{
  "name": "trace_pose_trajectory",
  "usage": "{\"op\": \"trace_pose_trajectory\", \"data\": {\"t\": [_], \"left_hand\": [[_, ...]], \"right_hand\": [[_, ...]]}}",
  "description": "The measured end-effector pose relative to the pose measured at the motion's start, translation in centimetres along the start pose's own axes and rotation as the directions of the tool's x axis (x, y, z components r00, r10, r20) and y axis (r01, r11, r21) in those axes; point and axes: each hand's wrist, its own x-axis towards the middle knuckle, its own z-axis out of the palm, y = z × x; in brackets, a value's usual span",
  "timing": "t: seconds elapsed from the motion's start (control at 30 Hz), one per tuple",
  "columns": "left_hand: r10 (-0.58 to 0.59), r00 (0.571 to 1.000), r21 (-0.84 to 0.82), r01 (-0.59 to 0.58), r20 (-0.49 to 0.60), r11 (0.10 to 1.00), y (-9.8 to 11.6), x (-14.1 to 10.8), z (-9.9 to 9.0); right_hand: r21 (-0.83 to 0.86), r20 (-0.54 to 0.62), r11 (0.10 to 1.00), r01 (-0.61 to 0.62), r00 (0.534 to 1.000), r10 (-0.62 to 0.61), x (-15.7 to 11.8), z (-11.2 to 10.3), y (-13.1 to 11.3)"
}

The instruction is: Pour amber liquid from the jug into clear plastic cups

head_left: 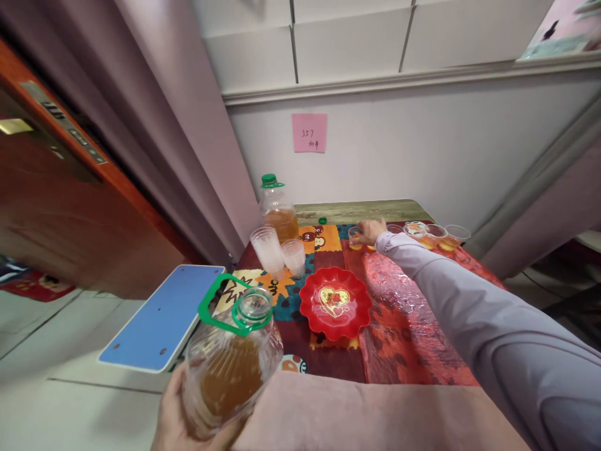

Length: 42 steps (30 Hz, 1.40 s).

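Note:
My left hand (174,416) is wrapped round the lower body of a clear plastic jug (230,376). Amber liquid stands in the jug, its mouth is uncapped, and a green ring handle (205,311) sticks out from the neck. At the far side of the table, my right hand (370,232) has its fingers closed at a small clear plastic cup (354,241) with amber liquid low in it. To the right of that hand, several similar cups (454,237) stand in a row, partly hidden by my sleeve.
A red scalloped plate (335,332) lies mid-table. Two stacks of clear cups (268,250) stand left of it, before a second green-capped jug (282,216). A loose green cap (322,220) lies at the back. A blue board (162,316) adjoins the table's left side.

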Motion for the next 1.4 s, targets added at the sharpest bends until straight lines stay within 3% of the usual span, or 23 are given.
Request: {"op": "trace_pose_trajectory", "data": {"t": [0.13,0.2,0.33,0.43,0.5,0.6,0.73,1.13,1.4], "left_hand": [[0.083,0.997,-0.002,-0.083,-0.006,0.997,0.5,-0.2,0.2],[0.142,0.990,0.014,-0.142,-0.018,0.990,0.7,-0.2,0.2],[0.237,0.971,-0.007,-0.237,-0.009,0.971,0.6,-0.3,0.3],[0.259,0.966,-0.020,-0.260,-0.007,0.966,0.4,-0.4,0.4],[0.269,0.963,-0.024,-0.270,-0.011,0.963,0.3,-0.5,0.5],[0.301,0.953,-0.038,-0.302,-0.010,0.953,0.2,-0.6,0.5],[0.348,0.937,-0.036,-0.349,-0.022,0.936,0.1,-0.6,0.6],[0.420,0.905,0.002,-0.421,-0.073,0.907,-0.1,-0.7,0.8],[0.427,0.901,0.018,-0.427,-0.079,0.904,0.3,-0.5,1.0]], "right_hand": [[0.025,-0.092,0.997,0.072,0.993,-0.069,-0.9,-1.4,-0.9],[0.064,-0.167,0.982,0.180,0.972,-0.167,-1.7,-2.7,-2.4],[0.169,-0.291,0.849,0.500,0.849,-0.442,-4.5,-4.7,-7.6],[0.139,-0.214,0.759,0.636,0.768,-0.604,-6.8,-4.8,-12.3],[0.093,-0.137,0.745,0.661,0.749,-0.648,-7.9,-4.5,-14.8],[0.051,-0.069,0.760,0.648,0.761,-0.645,-8.5,-3.9,-17.2],[0.032,-0.055,0.767,0.641,0.767,-0.639,-8.3,-3.6,-18.2],[0.001,-0.078,0.841,0.541,0.838,-0.539,-8.0,-3.4,-17.7],[0.056,-0.188,0.848,0.527,0.840,-0.509,-7.6,-3.2,-17.1]]}}
